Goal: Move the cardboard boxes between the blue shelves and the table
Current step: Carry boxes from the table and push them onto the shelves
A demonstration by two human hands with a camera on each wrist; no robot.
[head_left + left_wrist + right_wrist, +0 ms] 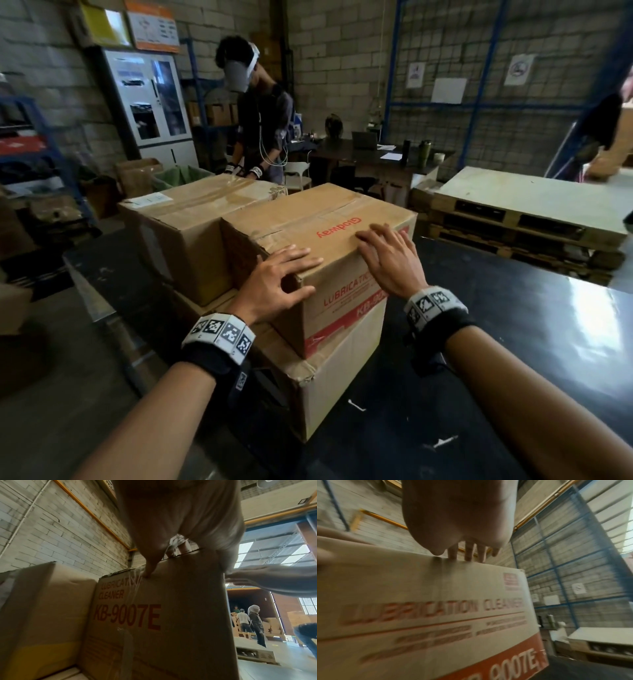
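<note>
Cardboard box (329, 236) under both flat hands (390, 255)

Both forearms are showing bare, with no sleeves reaching them. The left wrist is wearing a black strap band (219, 346), topped by a white curved plate that is carrying 4 square black-and-white fiducial markers in a row; 1 more small marker is sitting on the black strap's near side. The right wrist is wearing a matching black band (436, 308) with a white plate showing 3 such markers. The left hand (274, 281) and right hand (390, 253) are wearing no gloves.
</note>
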